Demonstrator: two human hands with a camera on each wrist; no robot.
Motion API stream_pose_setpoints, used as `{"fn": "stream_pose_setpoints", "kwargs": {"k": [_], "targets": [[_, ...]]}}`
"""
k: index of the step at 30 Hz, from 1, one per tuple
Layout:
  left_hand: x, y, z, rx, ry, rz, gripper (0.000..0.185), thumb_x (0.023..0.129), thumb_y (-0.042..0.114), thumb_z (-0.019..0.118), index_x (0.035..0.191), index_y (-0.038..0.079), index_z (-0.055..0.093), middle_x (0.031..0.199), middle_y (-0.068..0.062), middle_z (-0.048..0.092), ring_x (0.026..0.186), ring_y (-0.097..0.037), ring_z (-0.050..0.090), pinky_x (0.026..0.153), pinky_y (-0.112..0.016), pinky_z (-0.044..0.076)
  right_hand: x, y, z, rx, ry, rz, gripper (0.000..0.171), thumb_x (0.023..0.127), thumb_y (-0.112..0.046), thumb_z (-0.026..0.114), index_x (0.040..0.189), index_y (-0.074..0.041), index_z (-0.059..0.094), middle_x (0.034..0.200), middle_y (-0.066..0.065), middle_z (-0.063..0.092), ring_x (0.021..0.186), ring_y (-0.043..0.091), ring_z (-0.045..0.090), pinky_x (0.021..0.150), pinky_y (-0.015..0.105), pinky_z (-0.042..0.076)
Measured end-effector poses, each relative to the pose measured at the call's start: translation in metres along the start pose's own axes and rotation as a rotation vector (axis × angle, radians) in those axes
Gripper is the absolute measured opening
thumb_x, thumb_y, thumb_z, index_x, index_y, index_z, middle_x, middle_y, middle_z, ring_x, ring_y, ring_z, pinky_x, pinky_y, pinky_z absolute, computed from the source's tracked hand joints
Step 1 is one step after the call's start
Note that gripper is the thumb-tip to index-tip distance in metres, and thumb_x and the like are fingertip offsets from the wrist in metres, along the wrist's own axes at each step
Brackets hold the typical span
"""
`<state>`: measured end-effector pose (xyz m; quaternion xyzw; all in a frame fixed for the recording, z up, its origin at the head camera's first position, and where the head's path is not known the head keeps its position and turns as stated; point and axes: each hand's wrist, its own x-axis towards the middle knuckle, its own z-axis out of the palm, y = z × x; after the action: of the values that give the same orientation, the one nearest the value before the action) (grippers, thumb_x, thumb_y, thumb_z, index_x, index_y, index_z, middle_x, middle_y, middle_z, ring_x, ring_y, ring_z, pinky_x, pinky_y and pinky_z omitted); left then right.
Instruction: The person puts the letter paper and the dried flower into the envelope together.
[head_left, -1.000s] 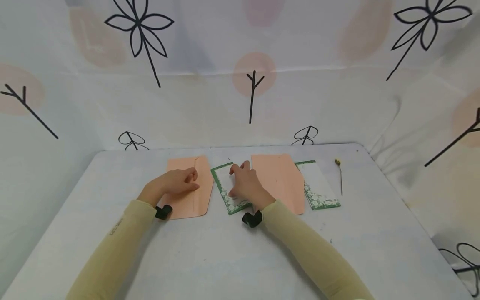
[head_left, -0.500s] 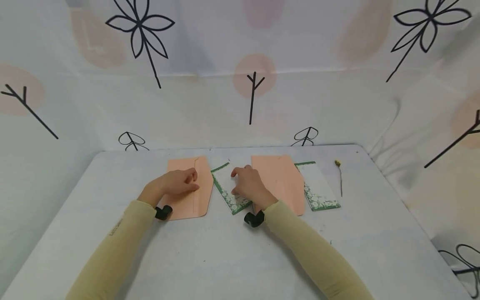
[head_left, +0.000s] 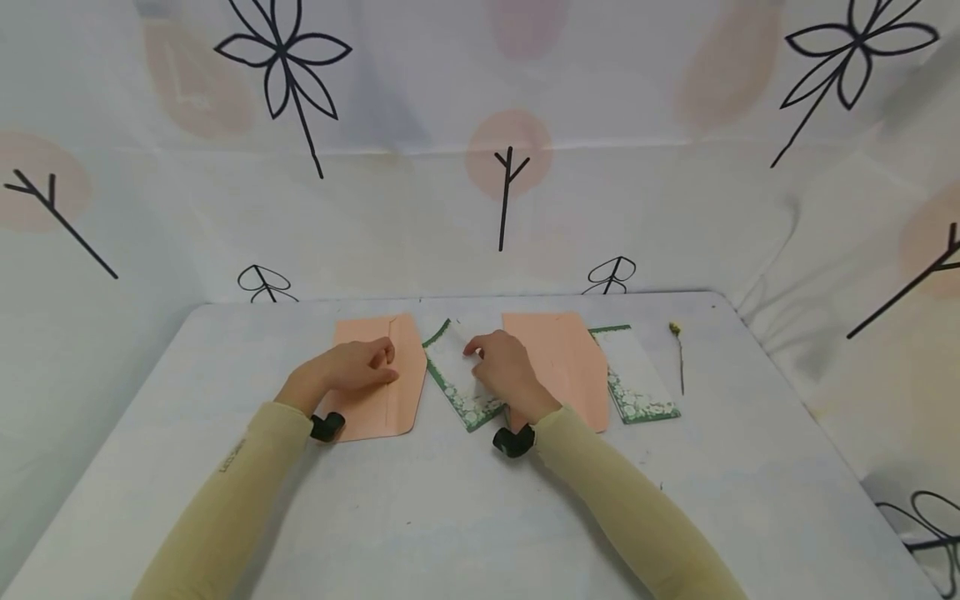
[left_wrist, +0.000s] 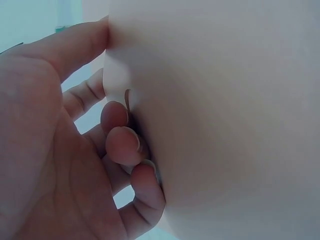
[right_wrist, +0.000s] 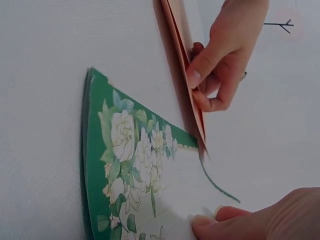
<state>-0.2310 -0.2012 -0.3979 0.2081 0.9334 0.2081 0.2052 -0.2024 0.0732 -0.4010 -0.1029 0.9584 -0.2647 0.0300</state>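
Observation:
In the head view a peach envelope [head_left: 405, 404] lies under my left hand [head_left: 337, 368]. That hand pinches the envelope's opening edge, with the thumb on its near side in the right wrist view. Beside it is a floral letter sheet [head_left: 448, 357] with a green border. My right hand [head_left: 512, 375] pinches the sheet's right side between thumb and fingers. White flowers [right_wrist: 123, 135] show on the sheet's lower end in the right wrist view, its corner close to the envelope. The sheet's top edge bends upward. The left wrist view shows my curled fingers [left_wrist: 120, 145] against the envelope.
A second peach envelope [head_left: 566, 358] lies to the right of my right hand, partly covered by it. Beyond that is another green-edged floral sheet [head_left: 641, 383], then a small dried yellow flower [head_left: 677, 333] on a thin stem. All rest on a white table [head_left: 420, 517].
My right hand has shifted slightly to the right. The sheet's top edge has curled upward and moved left, more of its face showing. The left hand has kept its place.

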Motion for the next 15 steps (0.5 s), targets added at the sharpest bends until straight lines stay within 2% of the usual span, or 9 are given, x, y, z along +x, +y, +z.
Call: {"fn": "stream_pose_setpoints", "kwargs": {"k": [3, 9, 15], "targets": [[-0.001, 0.0, 0.0, 0.0, 0.002, 0.005, 0.024, 0.097, 0.034, 0.064, 0.102, 0.017, 0.048, 0.07, 0.001, 0.04, 0.063, -0.017, 0.042, 0.062, -0.033, 0.03, -0.001, 0.002, -0.004, 0.049, 0.013, 0.012, 0.029, 0.087, 0.001, 0.064, 0.109, -0.013, 0.075, 0.102, 0.01, 0.064, 0.087, 0.023, 0.056, 0.072, 0.035, 0.046], [0.0, 0.0, 0.001, 0.006, 0.008, 0.006, 0.024, 0.097, 0.034, 0.064, 0.101, 0.017, 0.048, 0.07, 0.001, 0.04, 0.063, -0.016, 0.042, 0.061, -0.033, 0.03, -0.006, 0.004, -0.013, 0.123, 0.002, 0.04, 0.034, 0.091, 0.005, 0.056, 0.112, -0.014, 0.075, 0.118, 0.01, 0.067, 0.095, 0.023, 0.059, 0.069, 0.032, 0.046], [0.001, 0.0, 0.001, 0.008, 0.003, 0.005, 0.024, 0.097, 0.035, 0.063, 0.102, 0.017, 0.048, 0.07, 0.001, 0.039, 0.062, -0.016, 0.041, 0.06, -0.033, 0.029, -0.009, 0.008, -0.018, 0.112, -0.011, 0.05, 0.034, 0.094, 0.0, 0.054, 0.12, -0.012, 0.071, 0.121, 0.008, 0.067, 0.103, 0.023, 0.062, 0.08, 0.036, 0.049]]}}
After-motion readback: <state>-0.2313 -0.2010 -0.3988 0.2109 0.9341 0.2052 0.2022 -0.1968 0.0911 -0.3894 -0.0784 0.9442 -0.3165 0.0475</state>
